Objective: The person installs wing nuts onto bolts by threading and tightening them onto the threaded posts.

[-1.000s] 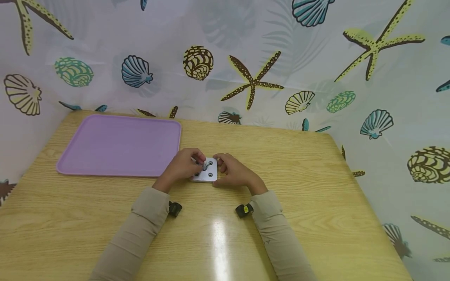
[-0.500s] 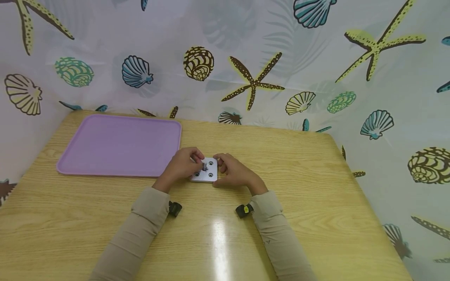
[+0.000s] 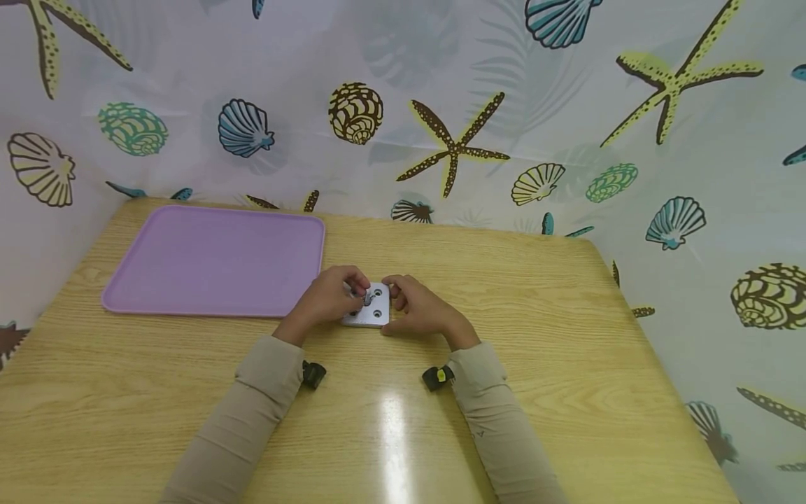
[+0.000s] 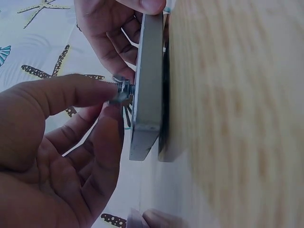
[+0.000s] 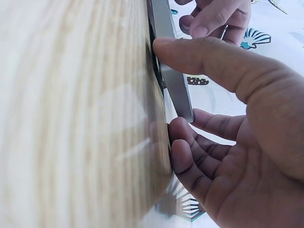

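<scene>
A square silver metal plate (image 3: 382, 304) with a hole near each visible corner lies just above or on the table, between both hands. From its middle rises a threaded stud bearing what looks like a wing nut (image 4: 124, 89). My left hand (image 3: 326, 295) pinches this wing nut between thumb and forefinger, partly covering it. On the opposite side, my right hand (image 3: 420, 306) grips the plate's edges with thumb and forefinger, its other fingers curled near the tabletop. In the left wrist view a thin dark gap shows beneath the plate; its underside is hidden.
A purple tray (image 3: 220, 262) lies at the back left, its right edge close to the left hand. The wooden table (image 3: 535, 315) meets a curtain (image 3: 403, 63) printed with shells and starfish along the back and sides.
The left thumb and fingers have shifted slightly at the wing nut, whose wings show at differing angles across the frames. The right hand and the plate stay in place.
</scene>
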`<state>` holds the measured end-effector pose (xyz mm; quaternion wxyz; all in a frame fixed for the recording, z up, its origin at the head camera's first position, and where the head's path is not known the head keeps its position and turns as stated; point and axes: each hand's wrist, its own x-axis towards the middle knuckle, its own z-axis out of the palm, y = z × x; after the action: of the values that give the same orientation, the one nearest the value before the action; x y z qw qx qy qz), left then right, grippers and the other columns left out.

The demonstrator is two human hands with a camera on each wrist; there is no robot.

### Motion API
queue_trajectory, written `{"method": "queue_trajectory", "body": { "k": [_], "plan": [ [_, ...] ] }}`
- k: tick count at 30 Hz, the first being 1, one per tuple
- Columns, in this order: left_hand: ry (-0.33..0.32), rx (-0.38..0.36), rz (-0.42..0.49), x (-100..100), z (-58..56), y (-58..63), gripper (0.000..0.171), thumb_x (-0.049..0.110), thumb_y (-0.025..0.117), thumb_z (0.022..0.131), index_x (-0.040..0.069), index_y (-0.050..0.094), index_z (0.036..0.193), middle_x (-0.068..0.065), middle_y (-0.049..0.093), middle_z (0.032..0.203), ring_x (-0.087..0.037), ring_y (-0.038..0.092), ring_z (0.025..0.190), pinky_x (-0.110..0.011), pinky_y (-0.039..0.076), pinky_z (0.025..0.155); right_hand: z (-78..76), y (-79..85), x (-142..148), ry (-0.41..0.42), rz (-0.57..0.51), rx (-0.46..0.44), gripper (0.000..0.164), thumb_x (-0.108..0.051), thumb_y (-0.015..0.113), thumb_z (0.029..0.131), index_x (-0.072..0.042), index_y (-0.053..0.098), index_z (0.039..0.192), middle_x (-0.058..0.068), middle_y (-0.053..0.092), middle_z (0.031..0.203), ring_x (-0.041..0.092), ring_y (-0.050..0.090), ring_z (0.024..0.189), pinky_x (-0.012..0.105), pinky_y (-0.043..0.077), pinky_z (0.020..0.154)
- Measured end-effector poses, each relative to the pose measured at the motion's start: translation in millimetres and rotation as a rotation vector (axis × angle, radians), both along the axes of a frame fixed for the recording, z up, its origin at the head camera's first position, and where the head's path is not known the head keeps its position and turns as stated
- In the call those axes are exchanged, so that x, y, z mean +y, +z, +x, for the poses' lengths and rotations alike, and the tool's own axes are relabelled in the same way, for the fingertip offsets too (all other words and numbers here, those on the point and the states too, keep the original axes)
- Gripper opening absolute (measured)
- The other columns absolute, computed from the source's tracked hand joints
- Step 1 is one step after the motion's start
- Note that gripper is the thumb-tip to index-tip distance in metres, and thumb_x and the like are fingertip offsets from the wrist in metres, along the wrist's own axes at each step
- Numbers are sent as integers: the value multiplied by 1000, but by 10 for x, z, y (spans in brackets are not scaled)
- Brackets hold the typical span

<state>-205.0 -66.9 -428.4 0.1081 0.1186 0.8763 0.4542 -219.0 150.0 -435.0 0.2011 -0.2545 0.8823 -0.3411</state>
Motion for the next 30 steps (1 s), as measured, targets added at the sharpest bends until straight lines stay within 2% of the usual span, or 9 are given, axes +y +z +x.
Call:
{"method": "queue_trajectory", "body": {
  "k": [4,9,15,21,27,30],
  "plan": [
    [33,20,-20,-2,-3,-3,18,5,69,85,6,67,102,-9,67,97,-19,58,81,-26,44,68,3,0,-1,-4,0,-2,83,-18,86,77,-4,41,146,9,50,123,20,52,105,30,46,90],
    [65,-4,-12,-12,0,-2,19,8,67,82,6,67,101,-7,61,87,-18,55,78,-26,43,65,4,2,-3,-5,3,-5,84,-18,86,77,-4,40,147,9,51,124,20,52,106,30,46,91],
    [29,-29,4,-3,4,9,26,6,75,79,5,67,104,-9,69,97,-20,61,86,-26,47,71,4,3,1,3,-2,-5,84,-17,85,77,-4,40,147,10,50,124,20,51,105,30,46,89],
    [5,-14,-15,8,-5,-4,29,8,80,78,6,66,104,-10,70,100,-20,63,89,-30,48,78,0,0,1,2,-6,-5,83,-17,86,77,-4,41,146,10,49,122,20,50,103,28,45,87],
    [29,-7,-24,9,4,0,20,6,72,84,6,67,103,-10,69,99,-20,62,86,-26,46,70,4,1,-1,-4,-6,-12,84,-18,86,76,-5,41,146,9,49,121,20,50,102,28,44,86],
    [55,-1,-40,7,6,-4,18,7,69,85,7,67,102,-9,67,97,-19,60,86,-26,44,70,4,-5,-1,-3,-7,-9,84,-18,86,76,-5,41,146,9,49,122,20,50,103,29,45,87]
  ]
}}
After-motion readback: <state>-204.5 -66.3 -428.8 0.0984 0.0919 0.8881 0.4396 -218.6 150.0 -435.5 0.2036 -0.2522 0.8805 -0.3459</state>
